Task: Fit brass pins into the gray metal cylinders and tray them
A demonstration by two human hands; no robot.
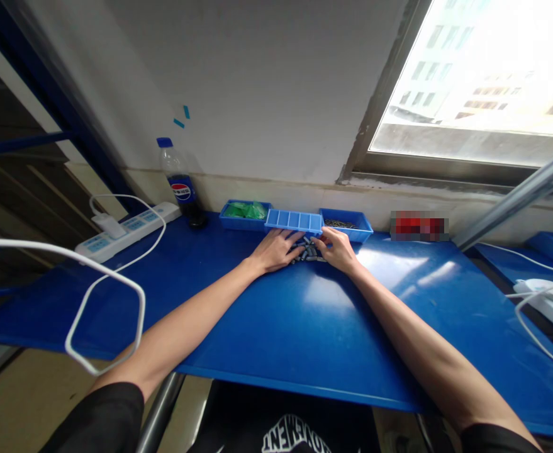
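Both my arms reach far across the blue table (314, 327). My left hand (276, 250) lies palm down with its fingers spread over a small heap of grey metal cylinders (308, 251). My right hand (337, 250) sits on the other side of the heap, fingers curled against the pieces and near the edge of a light blue compartment tray (294, 221). Whether either hand grips a piece is hidden by the fingers.
A blue bin of green bags (245, 214) and a blue bin of dark small parts (346, 224) flank the tray by the wall. A cola bottle (180, 182) and a white power strip (128, 229) with a looping cable (101, 277) stand left. Another strip (547, 301) lies right.
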